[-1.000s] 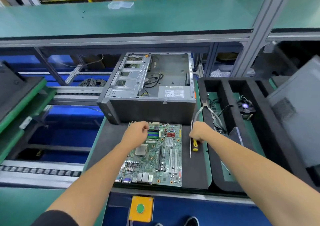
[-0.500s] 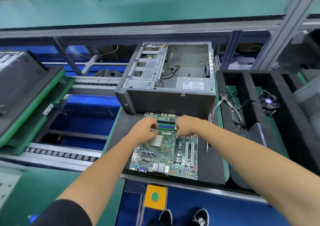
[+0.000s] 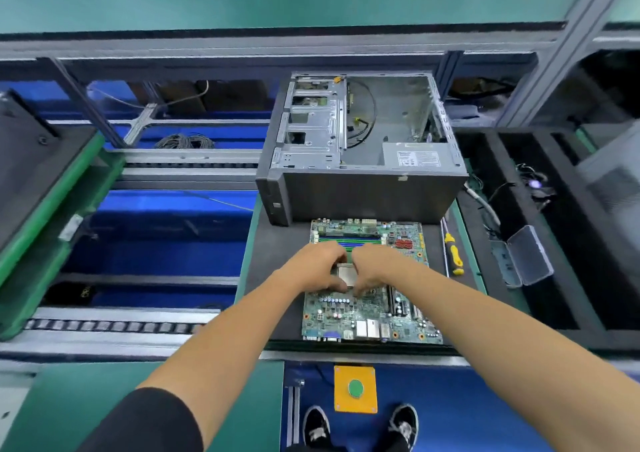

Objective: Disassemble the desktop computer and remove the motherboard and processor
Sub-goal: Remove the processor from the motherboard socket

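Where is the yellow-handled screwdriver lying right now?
In the head view, the screwdriver lies on the black mat, right of the motherboard and in front of the open case; neither hand touches it.

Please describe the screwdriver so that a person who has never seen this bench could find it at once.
Find the open grey computer case in the middle of the bench; the green motherboard lies on the black mat in front of it. The screwdriver lies on that mat just right of the board. Its yellow handle with black bands sets it apart.
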A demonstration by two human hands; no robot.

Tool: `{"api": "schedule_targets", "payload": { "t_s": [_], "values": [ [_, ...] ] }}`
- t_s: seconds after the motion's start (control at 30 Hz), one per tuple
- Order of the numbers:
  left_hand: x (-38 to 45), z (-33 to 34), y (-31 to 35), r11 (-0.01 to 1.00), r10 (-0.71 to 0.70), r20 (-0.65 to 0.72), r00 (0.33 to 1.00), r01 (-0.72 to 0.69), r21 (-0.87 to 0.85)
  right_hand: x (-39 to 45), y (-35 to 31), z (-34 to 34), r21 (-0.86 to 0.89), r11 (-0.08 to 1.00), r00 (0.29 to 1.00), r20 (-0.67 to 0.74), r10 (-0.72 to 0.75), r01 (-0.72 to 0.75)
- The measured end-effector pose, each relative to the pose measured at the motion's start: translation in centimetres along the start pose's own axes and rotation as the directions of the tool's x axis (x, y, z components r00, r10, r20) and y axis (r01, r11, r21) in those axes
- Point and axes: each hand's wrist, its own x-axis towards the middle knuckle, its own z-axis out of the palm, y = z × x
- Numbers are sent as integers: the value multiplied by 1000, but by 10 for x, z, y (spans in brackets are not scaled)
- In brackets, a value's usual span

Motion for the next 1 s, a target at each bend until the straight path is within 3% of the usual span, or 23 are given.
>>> {"api": "schedule_targets", "payload": {
  "t_s": [0.3,0.53,0.73,1.0],
  "values": [
    [-1,-1,9,1000,17,-6,1000,-17,26,-1,-6,5,71,989,990,-36,134,-131],
    [-7,5,15,999,-40,-45,998,39,-11,-12,3,-14,-66,992,977,-190,93,-107],
    [-4,5,14,998,-60,-5,998,60,-14,-4,21,-16,110,989,970,-214,118,-96],
    [-6,8,11,1000,-20,-29,999,20,-13,6,24,-15,168,984,965,-238,106,-67]
  ]
}}
